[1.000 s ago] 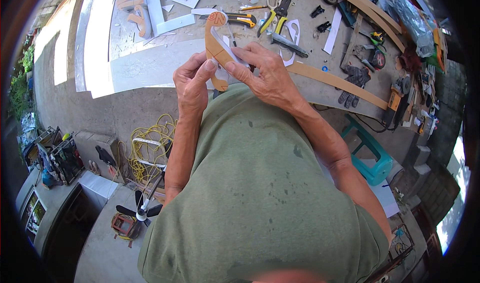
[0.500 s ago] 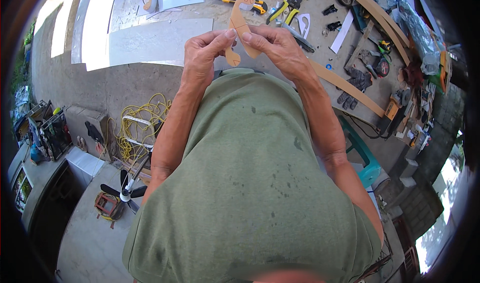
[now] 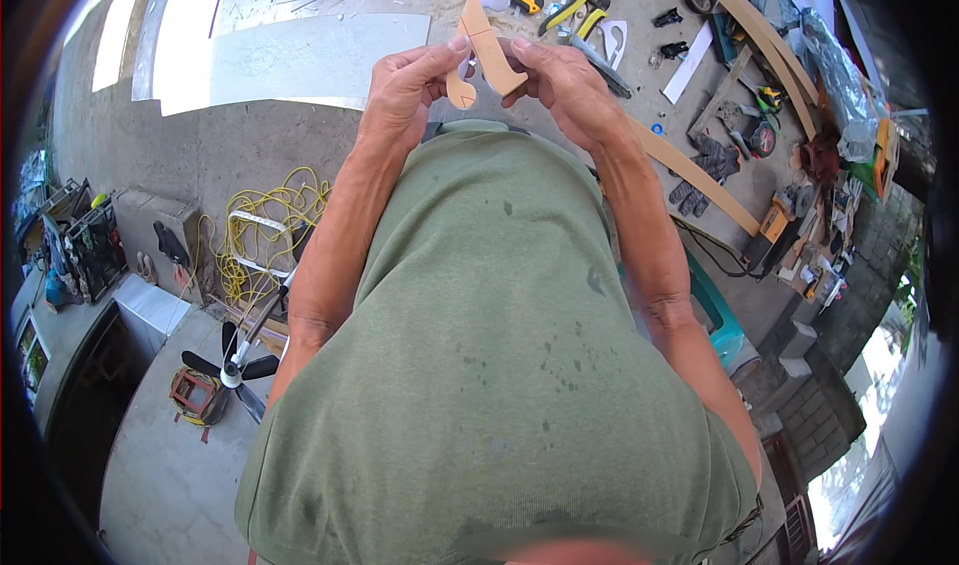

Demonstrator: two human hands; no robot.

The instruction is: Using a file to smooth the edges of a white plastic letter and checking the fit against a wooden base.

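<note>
A tan, curved cut-out piece [image 3: 481, 35] with red pen marks is held up at the near edge of the workbench. Its branching outline has a whitish layer showing along some edges. My left hand [image 3: 405, 83] pinches it on the left, thumb on the front face. On the other side, my right hand [image 3: 571, 83] has its thumb and fingers closed at the lower right end, which shows between them. Fingertips behind the piece are partly hidden. Beyond it lie a yellow-and-black utility knife [image 3: 524, 0] and yellow-handled snips [image 3: 589, 3].
White sheet material [image 3: 300, 60] lies to the left on the workbench. Long tan curved strips [image 3: 699, 177], dark gloves [image 3: 711, 165] and a white strip [image 3: 687, 62] lie right. A yellow cord [image 3: 250, 250] and a fan [image 3: 232, 373] are at lower left, a green chair [image 3: 714, 310] at right.
My right thumb has slid off the front of the cut-out toward the right, uncovering its lower right end. Both hands and the piece appear slightly higher in view.
</note>
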